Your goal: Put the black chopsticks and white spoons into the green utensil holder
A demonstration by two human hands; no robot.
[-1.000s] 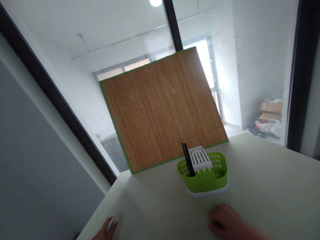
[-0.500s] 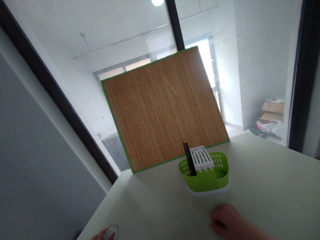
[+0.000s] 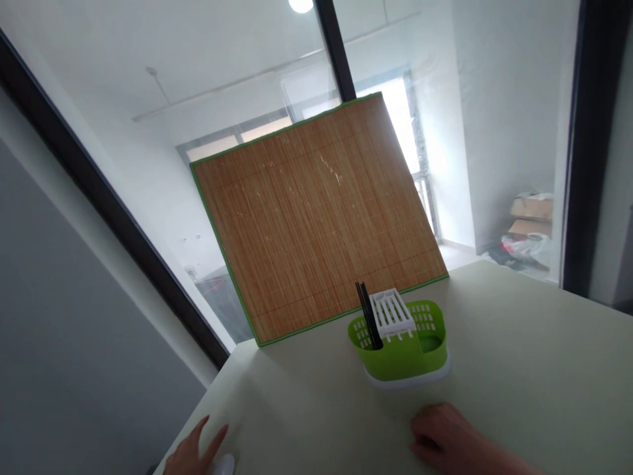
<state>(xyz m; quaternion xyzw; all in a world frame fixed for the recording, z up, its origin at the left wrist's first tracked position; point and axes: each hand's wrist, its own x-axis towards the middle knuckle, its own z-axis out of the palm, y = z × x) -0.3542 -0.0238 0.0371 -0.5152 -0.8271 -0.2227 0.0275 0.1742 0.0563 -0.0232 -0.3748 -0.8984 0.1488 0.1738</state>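
Two hands in view over the pale table [image 3: 297,409]. Left hand [image 3: 186,456]: two digits visible, spread with a clear gap between their tips; the rest cut off or hidden. White rounded object [image 3: 225,464] lies just beside the nearer digit, on its right, partly cut off by the lower picture edge; contact with the hand cannot be told. Right hand [image 3: 442,432]: fingers curled inward in a loose fist, knuckles up, low over the table; whether anything sits inside cannot be seen. Green basket [image 3: 398,367] with a white base stands beyond the right fingers, slightly to their left, apart from them. Black chopsticks [image 3: 369,318] lean in its left part; white slatted rack [image 3: 393,314] is beside them, at its top. Bamboo mat [image 3: 316,224], green-edged, stands farther beyond both sets of fingers, behind the basket.
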